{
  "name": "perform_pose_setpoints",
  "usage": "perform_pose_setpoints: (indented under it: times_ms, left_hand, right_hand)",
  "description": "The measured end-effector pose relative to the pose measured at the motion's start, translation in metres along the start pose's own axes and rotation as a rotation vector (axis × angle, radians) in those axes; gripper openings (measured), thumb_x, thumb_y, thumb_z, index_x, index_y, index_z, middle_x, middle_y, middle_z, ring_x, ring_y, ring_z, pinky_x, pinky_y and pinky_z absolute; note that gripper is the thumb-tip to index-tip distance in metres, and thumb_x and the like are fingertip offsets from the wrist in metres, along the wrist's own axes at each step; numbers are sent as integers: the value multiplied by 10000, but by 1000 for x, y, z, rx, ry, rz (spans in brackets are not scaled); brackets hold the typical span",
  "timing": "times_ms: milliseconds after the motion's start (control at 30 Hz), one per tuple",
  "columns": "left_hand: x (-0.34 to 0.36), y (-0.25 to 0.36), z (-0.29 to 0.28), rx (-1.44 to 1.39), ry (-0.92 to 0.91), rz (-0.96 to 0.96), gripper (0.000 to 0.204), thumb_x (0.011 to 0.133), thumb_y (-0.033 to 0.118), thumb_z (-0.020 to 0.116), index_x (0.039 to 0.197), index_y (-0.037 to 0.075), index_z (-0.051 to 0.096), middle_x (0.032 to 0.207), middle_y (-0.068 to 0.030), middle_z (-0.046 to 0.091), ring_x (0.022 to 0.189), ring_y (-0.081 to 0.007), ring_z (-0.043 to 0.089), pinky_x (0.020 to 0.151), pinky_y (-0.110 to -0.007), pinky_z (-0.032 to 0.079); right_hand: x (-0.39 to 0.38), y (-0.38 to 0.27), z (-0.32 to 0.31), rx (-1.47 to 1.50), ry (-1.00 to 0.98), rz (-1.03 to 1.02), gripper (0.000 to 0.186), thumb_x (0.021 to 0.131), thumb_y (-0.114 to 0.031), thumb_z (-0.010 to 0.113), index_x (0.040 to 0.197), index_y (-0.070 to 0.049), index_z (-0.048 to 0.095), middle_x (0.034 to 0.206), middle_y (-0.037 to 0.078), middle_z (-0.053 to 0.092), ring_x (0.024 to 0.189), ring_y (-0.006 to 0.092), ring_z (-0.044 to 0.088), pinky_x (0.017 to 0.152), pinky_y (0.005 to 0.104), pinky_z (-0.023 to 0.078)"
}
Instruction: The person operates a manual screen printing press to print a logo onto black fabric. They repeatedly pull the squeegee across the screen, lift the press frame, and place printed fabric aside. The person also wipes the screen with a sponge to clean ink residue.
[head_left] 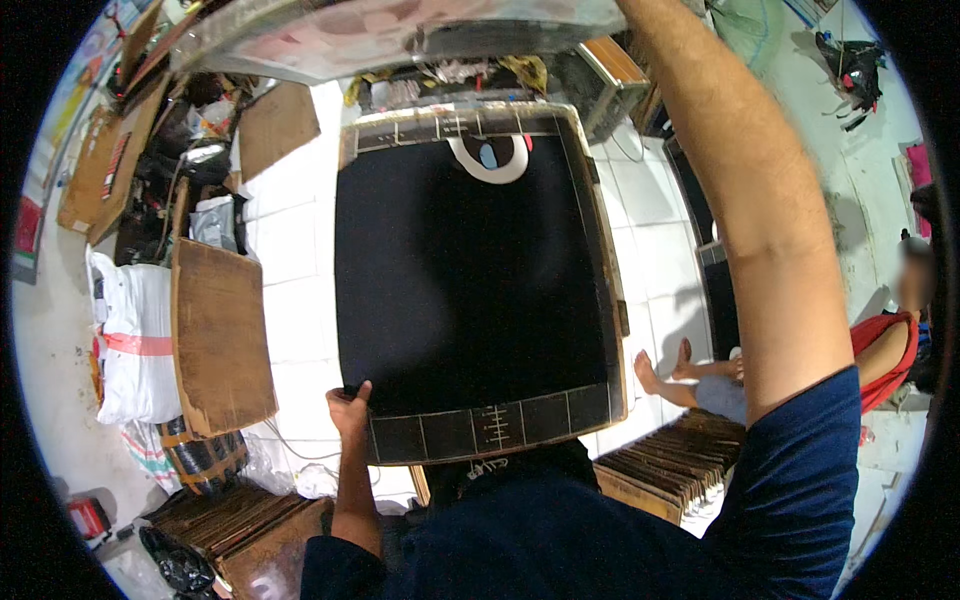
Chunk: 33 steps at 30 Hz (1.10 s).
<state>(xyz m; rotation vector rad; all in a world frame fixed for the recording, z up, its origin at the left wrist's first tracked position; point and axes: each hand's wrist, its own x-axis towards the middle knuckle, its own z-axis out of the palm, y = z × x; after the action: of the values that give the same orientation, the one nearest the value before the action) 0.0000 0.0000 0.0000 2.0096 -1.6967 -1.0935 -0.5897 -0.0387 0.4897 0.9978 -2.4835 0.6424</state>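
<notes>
A black cloth (470, 290) lies flat over a board (500, 430) with white ruled lines along its near and far edges. At the cloth's near left corner, my left hand (349, 405) pinches its edge. My right arm (770, 220) is raised and reaches forward past the upper edge of the view, so the hand is out of sight. On the far end of the cloth shows a white curved shape (490, 178) around a light blue oval, with a small red patch beside it. I cannot tell whether it is printed or a separate thing.
A large pale panel (400, 40) with pinkish smears tilts above the board's far side. At left are a wooden board (222, 335) and a white sack (140, 340). Stacked thin panels (675, 460) stand near right. Another person's bare legs (690, 380) extend at right.
</notes>
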Motion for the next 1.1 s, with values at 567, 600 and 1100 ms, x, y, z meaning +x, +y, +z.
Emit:
perform_pose_setpoints:
  times_ms: [567, 600, 1100]
  left_hand:
    - [-4, 256, 2, -1094, -317, -95, 659, 1030, 687, 420, 1401, 152, 517, 1287, -108, 603, 1026, -314, 627, 760, -493, 569]
    - [-2, 235, 16, -1036, -329, -212, 659, 1044, 679, 384, 1417, 149, 504, 1258, -118, 623, 1023, -331, 629, 722, -484, 565]
    - [53, 104, 81, -116, 359, 339, 661, 1075, 337, 564, 1510, -110, 345, 1486, -306, 439, 1374, -402, 428, 1162, -460, 316]
  right_hand:
    - [-329, 93, 132, 336, 71, -138, 154, 869, -188, 698, 970, -74, 723, 911, 110, 693, 904, 309, 662, 854, 451, 499]
    - [-343, 101, 144, 353, -15, -112, 207, 847, -211, 711, 1010, -85, 720, 960, 112, 680, 971, 306, 643, 873, 445, 479]
    - [-73, 128, 377, -117, -583, -407, 666, 758, -200, 860, 1351, -66, 590, 1308, 141, 655, 1276, 315, 598, 1054, 430, 474]
